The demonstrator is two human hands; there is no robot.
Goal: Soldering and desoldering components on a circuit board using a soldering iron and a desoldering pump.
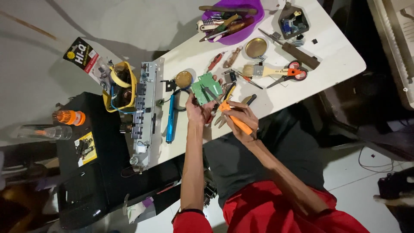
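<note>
My left hand (197, 110) grips the near edge of a small green circuit board (206, 86) that lies on the white table (340, 60). My right hand (242, 117) holds an orange-handled soldering iron (235, 120), its dark tip reaching onto the green board. Both hands sit close together at the table's near edge.
A blue pen-like tool (170, 120), a long grey metal chassis (145, 113) and a yellow-rimmed part (119, 86) lie to the left. A round tin (183, 79), paintbrush (264, 70), orange scissors (290, 75) and purple bowl of tools (233, 19) sit farther out. A black box (86, 164) stands left.
</note>
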